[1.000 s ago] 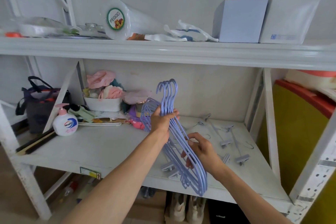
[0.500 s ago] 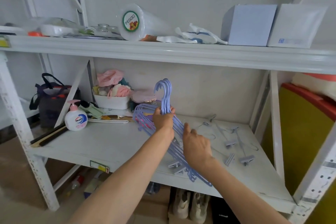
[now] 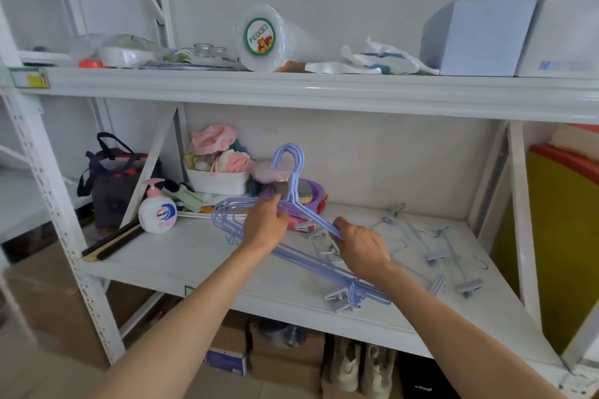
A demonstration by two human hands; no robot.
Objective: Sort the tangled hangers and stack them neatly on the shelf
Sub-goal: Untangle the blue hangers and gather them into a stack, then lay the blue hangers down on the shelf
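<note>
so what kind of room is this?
Probably a home storage or utility corner: white steel shelving holding household clutter, such as a hand-soap pump bottle, loose clip hangers and a tote bag, with cardboard boxes and shoes on the floor below.

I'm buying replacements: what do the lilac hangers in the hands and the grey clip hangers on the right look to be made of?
The lilac hangers look like coated wire or plastic: thin rods, even matte colour, no bare metal showing. The grey clip hangers look like thin bare wire hooks and rods with matte grey clips, probably plastic. I can't tell more from this view.
</note>
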